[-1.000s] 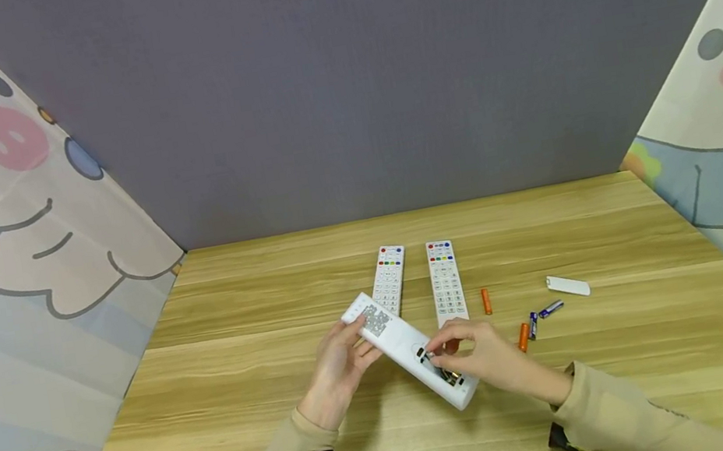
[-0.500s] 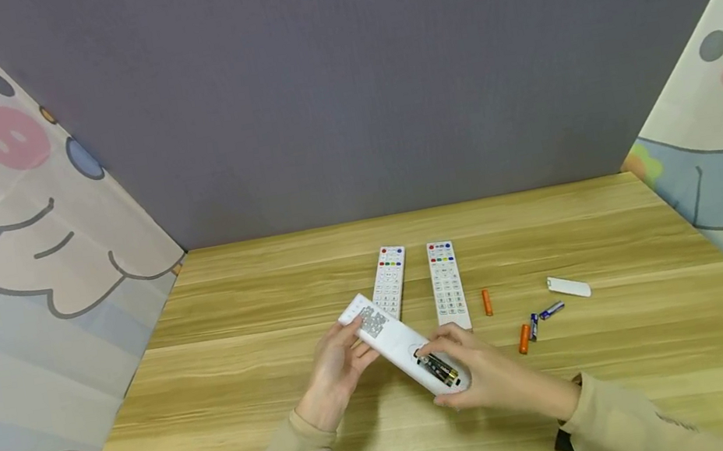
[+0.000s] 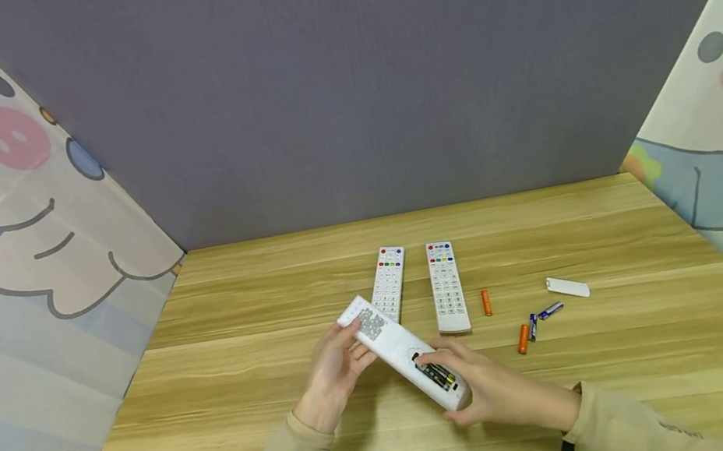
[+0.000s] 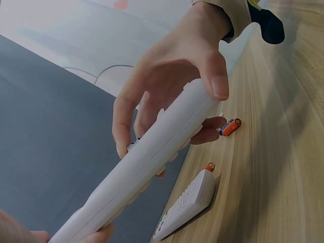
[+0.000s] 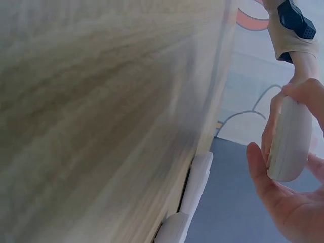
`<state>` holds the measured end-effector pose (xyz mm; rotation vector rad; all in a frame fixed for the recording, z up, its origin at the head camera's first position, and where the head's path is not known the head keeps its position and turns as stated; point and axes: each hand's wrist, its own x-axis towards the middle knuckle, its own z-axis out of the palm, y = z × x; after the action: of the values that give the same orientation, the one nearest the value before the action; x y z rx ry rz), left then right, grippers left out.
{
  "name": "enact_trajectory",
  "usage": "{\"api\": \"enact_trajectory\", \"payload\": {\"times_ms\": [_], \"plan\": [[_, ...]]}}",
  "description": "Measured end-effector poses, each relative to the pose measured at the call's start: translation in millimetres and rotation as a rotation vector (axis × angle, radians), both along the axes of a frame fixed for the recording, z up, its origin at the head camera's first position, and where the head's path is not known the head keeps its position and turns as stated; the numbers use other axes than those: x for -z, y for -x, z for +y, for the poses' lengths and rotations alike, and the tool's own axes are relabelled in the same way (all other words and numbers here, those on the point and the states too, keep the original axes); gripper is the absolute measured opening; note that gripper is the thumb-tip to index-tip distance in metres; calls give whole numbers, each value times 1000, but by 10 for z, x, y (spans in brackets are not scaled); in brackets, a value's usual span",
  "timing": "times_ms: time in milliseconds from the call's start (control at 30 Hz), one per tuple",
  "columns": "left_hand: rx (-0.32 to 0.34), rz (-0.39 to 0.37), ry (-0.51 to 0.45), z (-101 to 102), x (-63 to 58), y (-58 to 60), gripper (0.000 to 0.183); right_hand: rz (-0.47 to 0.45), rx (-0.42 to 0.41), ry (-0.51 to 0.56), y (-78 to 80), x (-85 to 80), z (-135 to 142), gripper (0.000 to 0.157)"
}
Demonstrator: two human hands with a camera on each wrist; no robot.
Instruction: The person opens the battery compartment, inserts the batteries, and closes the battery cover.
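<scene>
A white remote control (image 3: 391, 345) is held above the table with its back facing up in the head view. My left hand (image 3: 331, 382) grips its far end, thumb on the back. My right hand (image 3: 490, 388) grips the near end, thumb at the end edge and a fingertip at the uncovered battery compartment (image 3: 436, 374). Dark batteries with gold bands lie inside that compartment. The left wrist view shows the remote's side (image 4: 147, 154), with the right fingers on both its faces. In the right wrist view its end (image 5: 293, 142) sits between right thumb and fingers.
Two more white remotes, one partly covered (image 3: 389, 276) and one upright-aligned (image 3: 447, 287), lie button side up on the wooden table (image 3: 244, 338). To the right lie orange batteries (image 3: 486, 303), blue batteries (image 3: 551, 310) and a white battery cover (image 3: 568, 287). A grey panel (image 3: 381, 80) stands behind.
My right fingers have shifted from pinching inside the compartment to gripping round the remote's near end, thumb now at the edge. The compartment's batteries show more fully; the remote has moved slightly left.
</scene>
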<state>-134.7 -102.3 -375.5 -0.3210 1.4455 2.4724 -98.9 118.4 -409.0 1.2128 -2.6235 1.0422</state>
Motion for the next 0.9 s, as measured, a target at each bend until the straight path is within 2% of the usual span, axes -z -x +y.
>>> {"api": "enact_trajectory", "payload": {"times_ms": [267,500,667,900], "plan": [[-2,10,2,3,7,-2,37,63,-7,20,3,23,1,71],[-6,-2,-6,-10,17,0,37,200,-28,6,4,14,12,70],[-18,-17,-14,-35,26,-14,38,280,-37,-23,-5,5,12,63],[-22,-20,-30,-42,29,-26,39,319,-32,-16,1,19,15,63]]}}
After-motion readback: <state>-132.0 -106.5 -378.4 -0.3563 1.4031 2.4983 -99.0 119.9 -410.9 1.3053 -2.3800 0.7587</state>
